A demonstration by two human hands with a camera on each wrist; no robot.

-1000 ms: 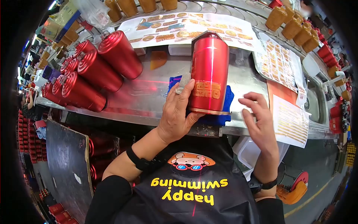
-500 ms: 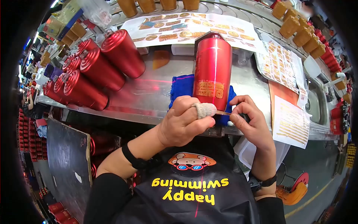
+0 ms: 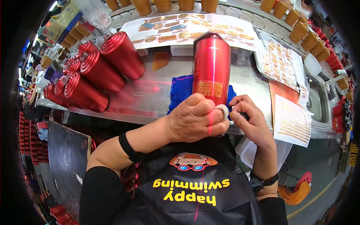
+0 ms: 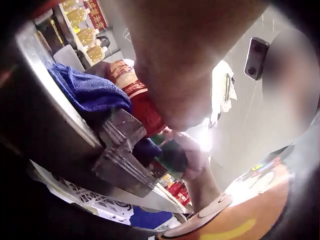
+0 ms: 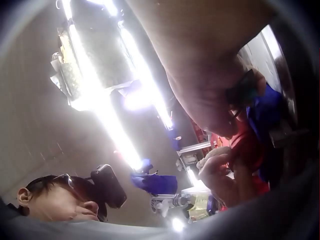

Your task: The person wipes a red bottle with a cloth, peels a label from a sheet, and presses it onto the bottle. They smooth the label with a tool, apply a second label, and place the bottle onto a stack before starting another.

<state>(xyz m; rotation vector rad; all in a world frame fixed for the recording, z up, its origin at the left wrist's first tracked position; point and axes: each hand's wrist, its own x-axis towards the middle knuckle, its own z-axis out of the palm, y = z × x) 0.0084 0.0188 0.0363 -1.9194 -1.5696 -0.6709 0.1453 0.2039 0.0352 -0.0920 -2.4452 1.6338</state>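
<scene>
A glossy red bottle (image 3: 212,62) with a gold pattern near its base lies over a blue cloth (image 3: 180,92), base end toward me. My left hand (image 3: 197,118), with a knitted cover on one finger, has its fingers curled at the base end and hides it. Seen from the right wrist, the left hand (image 5: 220,172) is against the red surface. My right hand (image 3: 253,120) is just right of the base, its fingers bent around a small dark piece (image 3: 245,116). In the left wrist view that piece (image 4: 172,156) looks dark green.
Several red bottles (image 3: 103,67) stand grouped at the left of the metal table. Sheets of gold decals (image 3: 180,30) lie behind, and a tray of decals (image 3: 279,65) sits at right, near a sink (image 3: 319,107). A white sheet with gold strips (image 3: 291,120) overhangs the front edge.
My left hand has come off the bottle's left side, turned over and curled round the base end, moving right. My right hand has bent its fingers and moved in near the base.
</scene>
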